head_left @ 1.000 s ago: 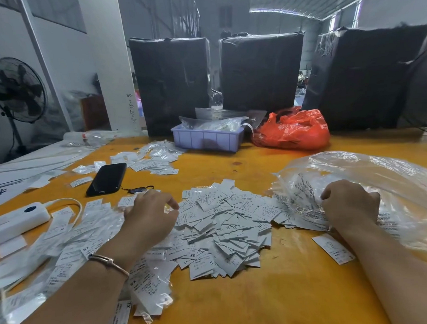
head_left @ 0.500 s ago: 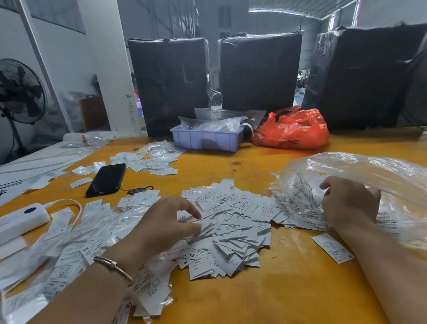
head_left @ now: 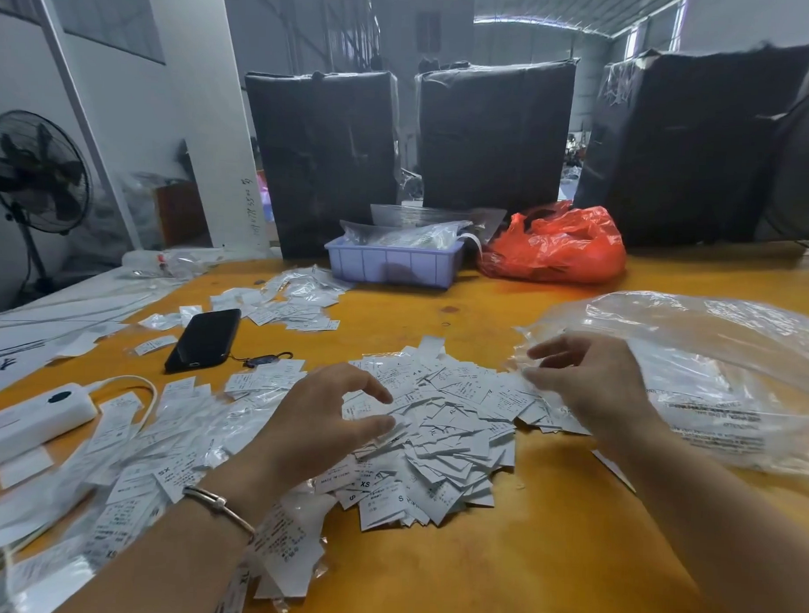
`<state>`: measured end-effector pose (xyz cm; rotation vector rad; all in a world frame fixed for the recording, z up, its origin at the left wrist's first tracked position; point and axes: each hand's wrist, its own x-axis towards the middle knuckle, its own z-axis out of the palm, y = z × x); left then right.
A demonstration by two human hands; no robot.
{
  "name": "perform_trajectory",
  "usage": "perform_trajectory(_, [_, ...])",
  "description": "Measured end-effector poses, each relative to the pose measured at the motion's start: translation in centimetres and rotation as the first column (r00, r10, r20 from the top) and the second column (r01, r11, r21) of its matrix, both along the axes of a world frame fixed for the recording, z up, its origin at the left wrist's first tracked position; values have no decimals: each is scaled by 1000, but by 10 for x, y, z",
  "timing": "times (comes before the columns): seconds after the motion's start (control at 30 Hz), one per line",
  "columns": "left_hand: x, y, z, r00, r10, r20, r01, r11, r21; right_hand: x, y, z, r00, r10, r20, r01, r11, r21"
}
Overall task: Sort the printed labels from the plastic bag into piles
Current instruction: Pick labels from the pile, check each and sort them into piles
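Left hand low centre, fingers loosely curved over labels, pinching none plainly, right hand centre right, fingers spread at bag mouth, grip unclear, phone left, tray beyond.

On my feed both forearms ran in from the bottom edge bare, no sleeves in view; the left hand carried no ring or glove that I could see; round the left wrist sat a thin metal bangle, silvery with a warmer tint, with a small raised clasp or bead on its upper side; the right hand was likewise bare, and its wrist and forearm wore nothing; the fingertips of the right hand were slightly blurred.
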<state>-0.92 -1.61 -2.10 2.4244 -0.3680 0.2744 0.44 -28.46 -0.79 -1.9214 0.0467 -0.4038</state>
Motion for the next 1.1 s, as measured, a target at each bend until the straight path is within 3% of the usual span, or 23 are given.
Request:
perform_trajectory(0.1, [-2,-3,4,993,-101,-53,93,986,-142,-11,22,5,915,397,-71,-350,869,349])
perform_trajectory(0.2, [-5,-8,10,930,-289,-226,178,895,-410,-18,36,0,805,592,-28,-523,732,437])
perform_trajectory(0.27, [-7,-10,12,874,-387,-295,202,841,-502,-21,43,-4,792,610,24,-567,720,400])
perform_trajectory(0.37, [-11,-13,13,833,-446,-329,263,841,-473,-24,51,-8,829,548,109,-550,764,338])
perform_trajectory(0.53, [-10,-12,9,882,-391,-263,243,856,-457,-23,50,-5,863,480,157,-502,781,371])
perform_trajectory(0.57, [-9,-11,9,894,-376,-244,230,852,-470,-18,42,-2,903,398,161,-429,853,298])
perform_trajectory(0.63, [-7,-9,10,920,-333,-206,191,842,-505,-7,19,2,959,189,212,-180,982,-62])
perform_trajectory(0.67, [-6,-8,10,935,-301,-187,167,841,-515,-2,8,5,962,155,224,-93,960,-264])
perform_trajectory(0.73, [-6,-6,10,960,-233,-157,121,847,-518,2,-8,5,975,211,75,-140,837,-529])
perform_trajectory(0.8, [-5,-6,9,969,-196,-151,92,851,-517,3,-11,-2,963,246,-114,-265,762,-591])
perform_trajectory(0.83, [-5,-6,10,970,-192,-151,87,848,-523,4,-10,-6,959,247,-137,-279,748,-603])
perform_trajectory(0.97, [-7,-6,10,969,-198,-150,83,829,-553,8,-3,-13,969,229,-93,-226,668,-709])
perform_trajectory(1.1, [-7,-7,10,971,-188,-145,82,841,-535,11,-5,-15,968,233,-97,-229,656,-719])
